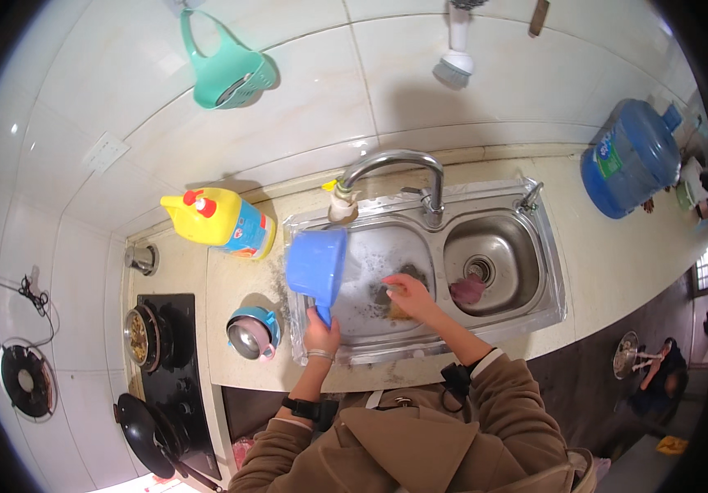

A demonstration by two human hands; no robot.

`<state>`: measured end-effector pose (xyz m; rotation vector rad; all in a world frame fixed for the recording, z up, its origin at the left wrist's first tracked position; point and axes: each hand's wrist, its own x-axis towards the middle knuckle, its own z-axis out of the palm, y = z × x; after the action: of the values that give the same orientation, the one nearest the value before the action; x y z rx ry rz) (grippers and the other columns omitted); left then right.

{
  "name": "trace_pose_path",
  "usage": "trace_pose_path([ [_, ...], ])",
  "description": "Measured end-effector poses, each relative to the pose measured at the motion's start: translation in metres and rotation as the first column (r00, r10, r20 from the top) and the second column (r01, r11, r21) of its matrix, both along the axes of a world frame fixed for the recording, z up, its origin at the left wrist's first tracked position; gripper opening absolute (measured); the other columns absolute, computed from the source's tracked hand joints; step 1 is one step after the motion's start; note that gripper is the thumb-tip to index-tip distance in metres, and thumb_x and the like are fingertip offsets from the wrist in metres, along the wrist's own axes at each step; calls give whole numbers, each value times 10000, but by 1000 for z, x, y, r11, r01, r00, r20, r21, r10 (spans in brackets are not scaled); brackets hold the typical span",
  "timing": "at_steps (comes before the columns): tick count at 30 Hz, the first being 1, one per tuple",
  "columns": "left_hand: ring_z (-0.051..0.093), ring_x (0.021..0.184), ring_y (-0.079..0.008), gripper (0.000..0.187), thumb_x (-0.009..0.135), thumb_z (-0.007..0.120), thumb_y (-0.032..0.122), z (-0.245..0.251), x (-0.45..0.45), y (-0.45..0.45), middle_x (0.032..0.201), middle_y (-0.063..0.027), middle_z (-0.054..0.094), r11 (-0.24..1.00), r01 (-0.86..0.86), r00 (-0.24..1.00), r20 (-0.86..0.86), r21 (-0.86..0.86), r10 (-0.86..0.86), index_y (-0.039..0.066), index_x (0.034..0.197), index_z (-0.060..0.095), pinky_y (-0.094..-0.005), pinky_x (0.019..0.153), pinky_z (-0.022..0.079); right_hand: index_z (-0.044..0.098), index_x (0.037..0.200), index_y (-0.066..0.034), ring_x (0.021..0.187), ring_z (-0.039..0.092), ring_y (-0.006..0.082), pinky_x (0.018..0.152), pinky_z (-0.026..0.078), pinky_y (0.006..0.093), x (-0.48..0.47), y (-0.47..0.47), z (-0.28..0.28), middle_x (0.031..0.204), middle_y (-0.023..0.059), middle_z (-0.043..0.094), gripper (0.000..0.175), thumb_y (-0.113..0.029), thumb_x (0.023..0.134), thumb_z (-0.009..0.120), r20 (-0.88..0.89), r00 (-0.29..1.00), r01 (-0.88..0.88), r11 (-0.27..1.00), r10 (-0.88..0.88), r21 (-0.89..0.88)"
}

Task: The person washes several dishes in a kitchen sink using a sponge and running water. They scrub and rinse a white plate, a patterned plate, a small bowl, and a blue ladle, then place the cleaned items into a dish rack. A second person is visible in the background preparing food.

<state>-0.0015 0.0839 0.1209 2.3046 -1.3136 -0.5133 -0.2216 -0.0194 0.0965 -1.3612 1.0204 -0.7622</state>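
My left hand (322, 342) grips the handle of a blue plastic dipper (316, 262), raised over the left edge of the larger sink basin (363, 323). That basin holds greyish foamy water. Over it, my right hand (412, 299) is curved with thumb and fingers apart, and nothing shows between them. Just below that hand lies a yellowish-brown sponge or scourer (398, 312), partly hidden. A dark patch (412, 273) shows in the water beyond my fingers. The chrome faucet (400, 155) arches above, its spout end wrapped in pale material (343, 206).
A reddish cloth (468, 289) lies by the drain in the smaller basin (517, 246). Left stand a yellow detergent jug (221, 222), nested cups (252, 336) and a stove (172, 363) with pans. A blue water jug (628, 163) stands right. Another person (659, 382) holds a bowl (625, 356).
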Motion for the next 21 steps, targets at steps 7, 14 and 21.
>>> trace_pose_path([
  [7,588,667,-410,475,773,592,209,13,-4,14,789,-198,610,997,73,995,61,14,-73,93,1177,371,-476,569,454,589,1044,-23,911,545,123,802,430,269,43,20,28,1036,49,587,315,-297,908,515,392,910,-109,836,-134,538],
  [14,570,724,-410,378,815,563,232,1,-60,11,842,-223,575,879,460,852,-219,-125,-476,49,1097,390,-479,611,453,498,1120,-13,976,535,130,872,436,275,4,23,74,1072,60,556,287,-181,891,538,325,941,-21,941,-95,337],
  [21,536,928,-366,444,820,557,235,-4,-101,-12,1020,-187,546,709,667,622,-351,-231,-700,19,1176,403,-428,771,445,487,1085,65,928,561,289,832,444,377,-21,48,53,999,214,575,353,-153,828,590,-290,907,206,923,-305,-326],
])
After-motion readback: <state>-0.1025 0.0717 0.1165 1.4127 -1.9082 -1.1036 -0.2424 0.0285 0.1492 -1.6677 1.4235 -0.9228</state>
